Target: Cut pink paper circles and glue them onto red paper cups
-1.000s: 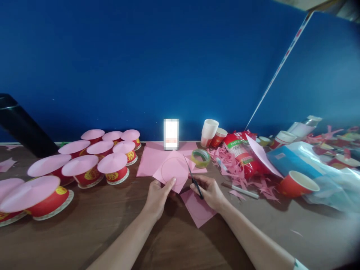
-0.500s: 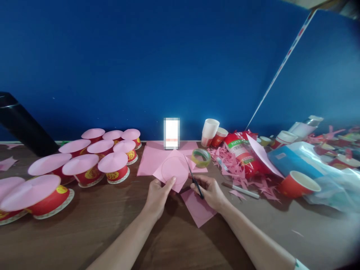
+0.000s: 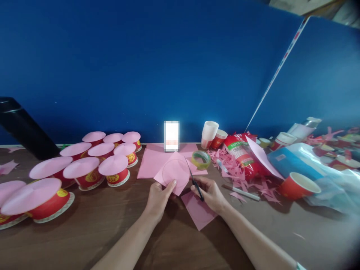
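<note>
My left hand (image 3: 159,197) pinches the lower edge of a pink paper sheet (image 3: 174,171), thumb on top and fingers underneath. A circle is outlined on that sheet, and its right side is cut along the curve. In my right hand (image 3: 212,194) is a pair of scissors (image 3: 197,185) with black handles, its blades at the sheet's right edge. Under the right hand lies a pink paper square (image 3: 199,213) with a faint curved line. A pile of larger pink sheets (image 3: 150,163) rests behind the held paper.
Several red paper cups topped with pink discs (image 3: 113,165) stand at left, near a black bottle (image 3: 25,123). Rightward are a tape roll (image 3: 208,160), stacked white cups (image 3: 209,133), pink scraps (image 3: 229,165), a red bag (image 3: 243,153), a marker (image 3: 246,194) and a tipped red cup (image 3: 294,187).
The whole view has shifted slightly, so things appear a little lower. Both hands keep their grips, and the scissors remain at the sheet's right edge.
</note>
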### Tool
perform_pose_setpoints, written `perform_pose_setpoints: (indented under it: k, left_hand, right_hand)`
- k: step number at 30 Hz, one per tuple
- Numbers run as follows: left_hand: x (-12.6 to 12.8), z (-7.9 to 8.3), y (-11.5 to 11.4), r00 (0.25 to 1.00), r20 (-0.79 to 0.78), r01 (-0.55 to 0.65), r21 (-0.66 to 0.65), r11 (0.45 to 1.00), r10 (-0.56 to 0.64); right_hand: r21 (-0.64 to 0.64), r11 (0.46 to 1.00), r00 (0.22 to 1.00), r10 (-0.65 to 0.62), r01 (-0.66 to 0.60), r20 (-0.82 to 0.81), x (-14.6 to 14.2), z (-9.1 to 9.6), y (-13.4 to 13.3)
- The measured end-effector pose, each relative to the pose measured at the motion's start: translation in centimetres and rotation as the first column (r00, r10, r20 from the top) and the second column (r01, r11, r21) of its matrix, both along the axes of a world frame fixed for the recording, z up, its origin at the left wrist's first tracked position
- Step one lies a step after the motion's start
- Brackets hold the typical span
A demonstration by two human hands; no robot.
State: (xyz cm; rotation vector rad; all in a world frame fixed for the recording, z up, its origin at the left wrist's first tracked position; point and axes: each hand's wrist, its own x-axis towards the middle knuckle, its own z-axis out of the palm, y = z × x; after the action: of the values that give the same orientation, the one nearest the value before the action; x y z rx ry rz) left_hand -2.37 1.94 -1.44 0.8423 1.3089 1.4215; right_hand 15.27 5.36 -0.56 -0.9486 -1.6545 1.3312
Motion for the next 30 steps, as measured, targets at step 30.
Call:
perform_pose_setpoints:
  k: [30]
  left_hand:
    - [-0.05, 0.20, -0.33, 0.999, 0.027, 0.035, 0.053, 0.998, -0.037]
  right_hand:
    - [0.027, 0.999, 0.998, -0.025, 0.024, 0.050, 0.13, 0.19, -0.07]
